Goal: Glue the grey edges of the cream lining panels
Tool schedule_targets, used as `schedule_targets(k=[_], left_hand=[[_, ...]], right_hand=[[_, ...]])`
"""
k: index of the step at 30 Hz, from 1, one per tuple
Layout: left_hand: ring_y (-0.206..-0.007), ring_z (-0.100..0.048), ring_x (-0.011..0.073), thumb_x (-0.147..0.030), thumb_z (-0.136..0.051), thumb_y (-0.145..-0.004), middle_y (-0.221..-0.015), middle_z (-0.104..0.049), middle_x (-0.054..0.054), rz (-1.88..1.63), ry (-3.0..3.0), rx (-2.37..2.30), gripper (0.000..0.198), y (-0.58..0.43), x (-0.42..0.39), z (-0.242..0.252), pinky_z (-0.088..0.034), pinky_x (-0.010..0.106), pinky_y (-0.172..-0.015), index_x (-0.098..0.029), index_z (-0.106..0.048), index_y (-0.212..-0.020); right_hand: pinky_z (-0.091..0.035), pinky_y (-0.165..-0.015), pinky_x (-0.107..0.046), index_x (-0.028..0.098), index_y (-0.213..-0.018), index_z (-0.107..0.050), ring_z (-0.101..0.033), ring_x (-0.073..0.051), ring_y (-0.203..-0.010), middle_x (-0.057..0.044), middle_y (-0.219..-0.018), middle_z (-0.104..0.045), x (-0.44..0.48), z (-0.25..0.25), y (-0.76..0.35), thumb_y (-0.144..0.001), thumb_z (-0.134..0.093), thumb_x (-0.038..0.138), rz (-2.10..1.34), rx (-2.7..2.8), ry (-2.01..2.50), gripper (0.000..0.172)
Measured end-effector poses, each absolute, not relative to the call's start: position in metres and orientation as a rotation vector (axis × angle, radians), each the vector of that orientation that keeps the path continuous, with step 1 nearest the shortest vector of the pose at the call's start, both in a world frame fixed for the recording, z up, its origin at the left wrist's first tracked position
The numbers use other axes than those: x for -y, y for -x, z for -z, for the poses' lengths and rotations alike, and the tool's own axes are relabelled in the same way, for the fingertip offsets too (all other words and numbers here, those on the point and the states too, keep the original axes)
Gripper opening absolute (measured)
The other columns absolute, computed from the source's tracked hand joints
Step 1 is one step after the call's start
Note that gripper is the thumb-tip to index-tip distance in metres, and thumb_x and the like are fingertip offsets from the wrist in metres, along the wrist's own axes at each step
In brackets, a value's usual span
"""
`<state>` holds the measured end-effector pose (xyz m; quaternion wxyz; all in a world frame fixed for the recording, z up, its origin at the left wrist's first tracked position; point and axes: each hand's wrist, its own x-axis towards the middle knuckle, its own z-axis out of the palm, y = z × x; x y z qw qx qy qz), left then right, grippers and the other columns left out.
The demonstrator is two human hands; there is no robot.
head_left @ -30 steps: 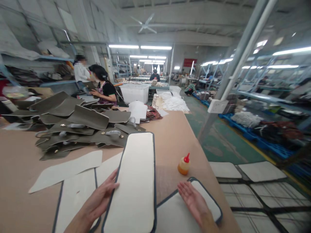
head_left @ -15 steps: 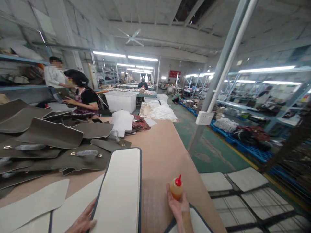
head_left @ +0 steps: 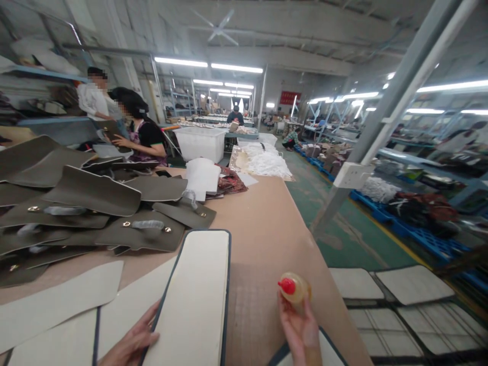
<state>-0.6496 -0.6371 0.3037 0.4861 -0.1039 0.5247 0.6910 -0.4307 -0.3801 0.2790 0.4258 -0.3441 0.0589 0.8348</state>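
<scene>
Right hand fingers wrapped around glue bottle, tipped with red cap toward camera; left hand flat, fingers extended on cream panel's edge.

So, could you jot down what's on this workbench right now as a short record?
Left hand: rests on the edge of a cream panel with dark trim
Right hand: holds a small bottle, red cap tilted toward the camera
Table: tan, with more cream pieces
Behind: pile of olive flaps
Others: two people at the far left
</scene>
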Motion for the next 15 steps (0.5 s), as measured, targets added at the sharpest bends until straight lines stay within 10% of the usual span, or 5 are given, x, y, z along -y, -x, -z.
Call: schedule_targets(k=[6, 15], left_hand=[[-0.122, -0.05, 0.0307, -0.007, -0.072, -0.063, -0.134, -0.054, 0.007, -1.694, 0.161, -1.149, 0.101, 0.631, 0.628, -0.319, -0.044, 0.04, -0.102, -0.027, -0.02, -0.148], [-0.114, -0.058, 0.0251, -0.004, -0.065, -0.065, -0.129, -0.059, 0.007, -1.651, -0.078, -1.011, 0.094, 0.609, 0.629, -0.344, -0.049, 0.028, -0.091, -0.022, -0.023, -0.147]], right_hand=[[-0.056, -0.073, -0.029, 0.024, -0.099, -0.068, -0.066, -0.022, -0.088, -0.004, -0.095, -0.071, 0.414, -0.356, 0.419, -0.043, -0.091, 0.031, -1.951, 0.293, 0.755, 0.06], [-0.056, -0.071, -0.025, 0.02, -0.098, -0.068, -0.066, -0.018, -0.084, -0.003, -0.088, -0.071, 0.429, -0.376, 0.399, -0.052, -0.088, 0.031, -1.655, 0.709, 0.721, 0.051]])
